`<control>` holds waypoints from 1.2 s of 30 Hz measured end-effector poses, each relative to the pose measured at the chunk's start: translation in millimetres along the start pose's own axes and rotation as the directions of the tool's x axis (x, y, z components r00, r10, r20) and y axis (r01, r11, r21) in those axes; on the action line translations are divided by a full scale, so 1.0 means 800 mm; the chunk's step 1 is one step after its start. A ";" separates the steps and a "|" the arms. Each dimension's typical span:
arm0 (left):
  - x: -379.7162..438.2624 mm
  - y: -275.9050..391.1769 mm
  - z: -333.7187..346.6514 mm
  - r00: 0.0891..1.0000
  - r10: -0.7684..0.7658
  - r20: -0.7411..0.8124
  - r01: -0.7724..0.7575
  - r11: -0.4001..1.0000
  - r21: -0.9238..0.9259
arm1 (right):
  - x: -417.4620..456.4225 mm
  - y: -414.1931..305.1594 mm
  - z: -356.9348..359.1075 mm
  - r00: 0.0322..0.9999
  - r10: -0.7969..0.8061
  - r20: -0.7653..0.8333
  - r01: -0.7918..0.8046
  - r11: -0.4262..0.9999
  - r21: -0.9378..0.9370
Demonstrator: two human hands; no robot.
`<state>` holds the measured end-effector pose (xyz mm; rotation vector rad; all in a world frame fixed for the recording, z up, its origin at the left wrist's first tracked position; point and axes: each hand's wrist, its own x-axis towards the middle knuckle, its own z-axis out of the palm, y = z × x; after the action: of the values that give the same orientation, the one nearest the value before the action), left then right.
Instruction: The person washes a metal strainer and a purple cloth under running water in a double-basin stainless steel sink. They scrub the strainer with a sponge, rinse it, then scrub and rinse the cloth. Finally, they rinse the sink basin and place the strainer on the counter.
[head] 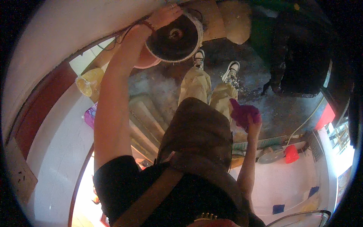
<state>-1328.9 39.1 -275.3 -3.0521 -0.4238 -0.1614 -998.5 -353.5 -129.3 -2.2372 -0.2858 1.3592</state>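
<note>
My left hand lies at the upper-left edge of a round dark object with a pale rim and a knob-like centre; whether its fingers grip the edge cannot be told. A dark cord loops near that wrist. A pink rounded thing shows beneath the round object's lower left side. Lower down at the right, my right hand holds a bunched purple cloth beside my right knee, apart from the round object.
Cardboard lies beyond the round object. A large black bag-like thing stands at the right. Long boards and a yellow item are at the left. A basin and a red plastic item sit lower right, near a cable.
</note>
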 end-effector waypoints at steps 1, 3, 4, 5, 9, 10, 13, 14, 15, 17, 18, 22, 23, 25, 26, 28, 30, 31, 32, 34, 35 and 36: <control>-0.009 -0.002 -0.001 0.999 -0.032 -0.023 0.032 0.999 0.001 | 0.001 -0.002 0.001 1.000 -0.008 0.014 0.009 1.000 -0.021; -0.034 -0.003 0.001 0.990 -0.124 -0.059 0.124 0.992 -0.015 | 0.006 -0.004 0.000 0.999 -0.032 0.042 0.035 0.997 -0.066; -0.046 -0.004 0.007 0.979 -0.187 -0.085 0.185 0.982 -0.030 | 0.007 -0.003 0.000 0.999 -0.042 0.026 0.044 0.997 -0.068; -0.061 -0.003 0.017 0.960 -0.256 -0.111 0.252 0.967 -0.046 | 0.008 -0.002 -0.001 0.998 -0.054 0.012 0.055 0.996 -0.070; -0.102 0.034 0.011 0.733 -0.678 -0.053 0.667 0.733 -0.134 | 0.010 0.004 -0.004 1.000 -0.001 0.013 0.001 1.000 -0.009; -0.104 0.049 -0.004 0.612 -0.791 0.011 0.786 0.606 -0.124 | 0.012 0.005 -0.005 0.999 -0.021 0.030 0.021 1.000 -0.003; -0.104 0.101 -0.045 0.308 -0.951 -0.015 0.912 0.300 -0.281 | 0.015 0.003 -0.007 0.995 -0.055 0.088 0.052 0.998 0.037; -0.103 0.114 -0.048 0.230 -0.972 -0.048 0.925 0.233 -0.301 | 0.015 0.000 -0.009 0.992 -0.050 0.113 0.043 0.997 0.062; -0.101 0.125 -0.046 0.157 -0.985 -0.077 0.925 0.173 -0.337 | 0.013 -0.001 -0.010 0.991 -0.044 0.124 0.033 0.996 0.089; -0.097 0.148 -0.044 0.021 -0.989 -0.148 0.960 0.061 -0.275 | 0.016 0.001 -0.016 0.987 -0.029 0.160 0.009 0.992 0.124; -0.106 0.157 -0.027 -0.017 -0.986 -0.167 0.959 0.031 -0.280 | 0.016 0.003 -0.020 0.986 -0.024 0.167 0.000 0.990 0.144; -0.107 0.191 0.005 -0.193 -0.944 -0.267 0.968 -0.139 -0.209 | 0.007 -0.023 -0.030 0.990 -0.023 0.142 -0.007 0.978 0.209; -0.096 0.200 0.002 -0.233 -0.924 -0.302 0.967 -0.187 -0.172 | 0.005 -0.026 -0.032 0.991 -0.025 0.132 -0.007 0.973 0.231; -0.074 0.224 -0.002 -0.470 -0.852 -0.230 0.861 -0.386 -0.331 | 0.011 -0.025 -0.045 0.993 -0.030 0.112 0.004 0.975 0.222; -0.064 0.236 0.000 -0.575 -0.798 -0.179 0.783 -0.474 -0.402 | 0.016 -0.014 -0.053 0.995 -0.030 0.099 0.011 0.981 0.193; -0.058 0.255 0.025 -0.660 -0.682 -0.315 0.748 -0.560 -0.355 | 0.022 -0.008 -0.064 0.994 -0.035 0.102 0.017 0.984 0.178; -0.039 0.264 0.034 -0.771 -0.555 -0.313 0.637 -0.671 -0.380 | 0.024 -0.010 -0.070 0.991 -0.041 0.127 0.013 0.977 0.214; -0.010 0.260 0.011 -0.840 -0.489 -0.235 0.542 -0.731 -0.414 | 0.023 -0.011 -0.073 0.991 -0.017 0.135 -0.017 0.969 0.246; 0.010 0.260 -0.001 -0.896 -0.417 -0.153 0.440 -0.784 -0.438 | 0.022 -0.013 -0.077 0.990 0.008 0.143 -0.048 0.960 0.276; 0.020 0.264 -0.001 -0.916 -0.401 -0.032 0.377 -0.828 -0.416 | 0.024 -0.018 -0.085 0.987 0.018 0.159 -0.065 0.953 0.296; 0.024 0.266 0.001 -0.921 -0.380 0.090 0.321 -0.867 -0.381 | 0.025 -0.016 -0.089 0.987 0.006 0.158 -0.052 0.956 0.288; 0.028 0.269 0.003 -0.912 -0.350 0.212 0.268 -0.903 -0.337 | 0.026 -0.014 -0.094 0.988 -0.005 0.154 -0.040 0.959 0.281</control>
<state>-1248.2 -161.6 -284.3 -0.0756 -3.3850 -0.7155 -922.2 -358.3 -111.6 -1.9080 -0.1140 1.4831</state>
